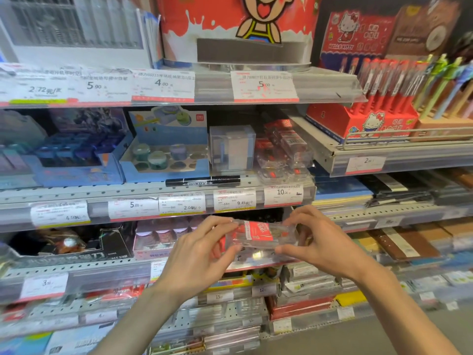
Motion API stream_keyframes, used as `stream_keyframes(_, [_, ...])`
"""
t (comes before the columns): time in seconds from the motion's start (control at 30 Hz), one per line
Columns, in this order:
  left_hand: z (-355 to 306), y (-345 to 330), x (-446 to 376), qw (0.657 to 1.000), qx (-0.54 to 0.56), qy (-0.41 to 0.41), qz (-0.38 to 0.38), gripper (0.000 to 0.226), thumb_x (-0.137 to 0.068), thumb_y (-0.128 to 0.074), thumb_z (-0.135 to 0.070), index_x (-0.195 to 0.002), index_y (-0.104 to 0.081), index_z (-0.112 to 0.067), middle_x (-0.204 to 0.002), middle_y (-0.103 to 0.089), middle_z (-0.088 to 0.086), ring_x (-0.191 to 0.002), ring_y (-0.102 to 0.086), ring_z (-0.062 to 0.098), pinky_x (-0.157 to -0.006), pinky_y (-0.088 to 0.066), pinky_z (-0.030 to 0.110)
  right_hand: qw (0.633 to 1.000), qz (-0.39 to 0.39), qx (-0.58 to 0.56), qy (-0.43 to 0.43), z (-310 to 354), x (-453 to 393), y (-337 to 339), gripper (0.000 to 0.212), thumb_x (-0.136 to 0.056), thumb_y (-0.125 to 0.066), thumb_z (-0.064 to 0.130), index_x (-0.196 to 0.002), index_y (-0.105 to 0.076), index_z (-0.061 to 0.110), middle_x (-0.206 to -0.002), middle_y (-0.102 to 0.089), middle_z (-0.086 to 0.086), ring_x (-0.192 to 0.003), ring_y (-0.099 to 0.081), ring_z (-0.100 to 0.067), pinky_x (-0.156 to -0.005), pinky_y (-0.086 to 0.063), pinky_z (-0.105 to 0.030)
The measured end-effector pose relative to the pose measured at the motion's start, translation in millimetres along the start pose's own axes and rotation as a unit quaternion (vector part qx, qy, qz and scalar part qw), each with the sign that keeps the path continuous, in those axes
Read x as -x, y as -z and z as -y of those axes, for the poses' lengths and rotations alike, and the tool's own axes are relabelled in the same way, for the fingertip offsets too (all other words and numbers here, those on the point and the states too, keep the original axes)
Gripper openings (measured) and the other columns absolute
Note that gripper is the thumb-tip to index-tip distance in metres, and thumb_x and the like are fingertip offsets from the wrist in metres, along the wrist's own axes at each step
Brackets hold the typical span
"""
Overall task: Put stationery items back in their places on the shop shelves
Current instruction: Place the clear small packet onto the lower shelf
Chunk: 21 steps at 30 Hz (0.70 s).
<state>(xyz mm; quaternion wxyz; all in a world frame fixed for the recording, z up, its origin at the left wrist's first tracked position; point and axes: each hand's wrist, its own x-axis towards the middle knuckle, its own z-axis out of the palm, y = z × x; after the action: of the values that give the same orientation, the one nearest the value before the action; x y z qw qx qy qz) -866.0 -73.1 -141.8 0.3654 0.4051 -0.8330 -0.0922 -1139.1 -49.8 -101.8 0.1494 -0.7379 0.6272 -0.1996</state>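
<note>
A clear plastic pack with a red label (259, 234) is held in mid-air in front of the shelves, below the middle shelf's price strip. My left hand (202, 252) pinches its left end between thumb and fingers. My right hand (320, 242) pinches its right end the same way. Above it, on the middle shelf, lies a pile of similar clear packs with red labels (284, 149), over a price tag reading 10.00 (283, 194).
A black marker (203, 181) lies loose along the middle shelf's front edge. Beside the pile stands a clear box (232, 147) and a blue tray of small round pots (163, 156). Red pen displays (368, 119) fill the right shelf. Notebooks are stacked lower right.
</note>
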Motion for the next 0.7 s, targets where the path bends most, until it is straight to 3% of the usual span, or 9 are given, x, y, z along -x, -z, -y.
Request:
stream_keyframes(0.17, [-7, 33, -24, 0.998, 0.006, -0.053, -0.034, 0.043, -0.092, -0.059, -0.044, -0.129, -0.063, -0.023, -0.129, -0.058, -0.013, -0.105, -0.062, 0.003, -0.081, -0.057, 0.032, 0.996, -0.065, -0.04, 0.04, 20, 6, 21, 0.069, -0.071, -0.066, 0.071, -0.132, -0.052, 0.042, -0.113, -0.053, 0.026, -0.09, -0.058, 0.003, -0.076, -0.05, -0.02])
stream_keyframes(0.27, [-11, 48, -48, 0.997, -0.008, -0.068, -0.04, 0.047, -0.094, -0.054, -0.045, -0.136, -0.058, -0.024, -0.137, -0.054, -0.013, -0.11, -0.062, 0.008, -0.086, -0.056, 0.033, 0.993, -0.071, -0.071, 0.066, 29, 3, 33, 0.06, -0.08, -0.069, 0.058, -0.136, -0.051, 0.042, -0.114, -0.05, 0.025, -0.09, -0.061, -0.005, -0.082, -0.056, -0.031])
stream_keyframes(0.4, [-13, 57, -80, 0.994, -0.04, -0.084, -0.058, 0.048, -0.096, -0.054, -0.039, -0.141, -0.053, -0.023, -0.142, -0.051, -0.01, -0.126, -0.053, 0.009, -0.101, -0.049, 0.037, 0.983, -0.138, -0.089, 0.081, 34, -5, 38, 0.048, -0.089, -0.069, 0.039, -0.135, -0.056, 0.038, -0.108, -0.046, 0.027, -0.086, -0.061, -0.006, -0.084, -0.055, -0.029])
stream_keyframes(0.57, [-10, 51, -110, 0.992, -0.093, -0.043, -0.075, 0.043, -0.098, -0.053, -0.036, -0.137, -0.054, -0.02, -0.147, -0.045, -0.001, -0.131, -0.047, 0.021, -0.104, -0.045, 0.042, 0.962, -0.261, -0.061, 0.055, 32, -19, 36, 0.046, -0.089, -0.071, 0.037, -0.13, -0.062, 0.021, -0.101, -0.047, 0.017, -0.082, -0.057, -0.004, -0.072, -0.045, -0.011])
stream_keyframes(0.63, [-8, 49, -117, 0.987, -0.144, -0.027, -0.072, 0.04, -0.096, -0.054, -0.034, -0.134, -0.056, -0.019, -0.146, -0.045, 0.004, -0.128, -0.045, 0.029, -0.1, -0.047, 0.044, 0.948, -0.312, -0.049, 0.032, 33, -25, 36, 0.043, -0.087, -0.072, 0.038, -0.125, -0.065, 0.018, -0.098, -0.048, 0.013, -0.08, -0.055, -0.002, -0.068, -0.043, -0.011])
stream_keyframes(0.7, [-5, 46, -123, 0.979, -0.194, -0.022, -0.062, 0.041, -0.094, -0.053, -0.033, -0.132, -0.058, -0.017, -0.144, -0.047, 0.007, -0.124, -0.044, 0.033, -0.095, -0.048, 0.048, 0.933, -0.354, -0.057, 0.012, 35, -30, 36, 0.04, -0.088, -0.071, 0.038, -0.121, -0.066, 0.017, -0.095, -0.049, 0.011, -0.076, -0.055, -0.003, -0.068, -0.048, -0.021])
